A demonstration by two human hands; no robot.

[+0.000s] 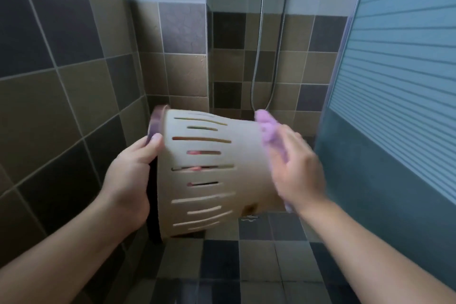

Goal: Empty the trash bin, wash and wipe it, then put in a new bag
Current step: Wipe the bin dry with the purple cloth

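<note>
Bin [209, 175] held sideways above the tiled floor [256, 261], long axis running L–R — left hand [128, 177] curls round its dark rim, right hand [298, 170], blurred, presses purple cloth [269, 131] flat on its base end.

Beige slotted bin [209, 175] sideways, purple cloth [267, 131] against base
</note>
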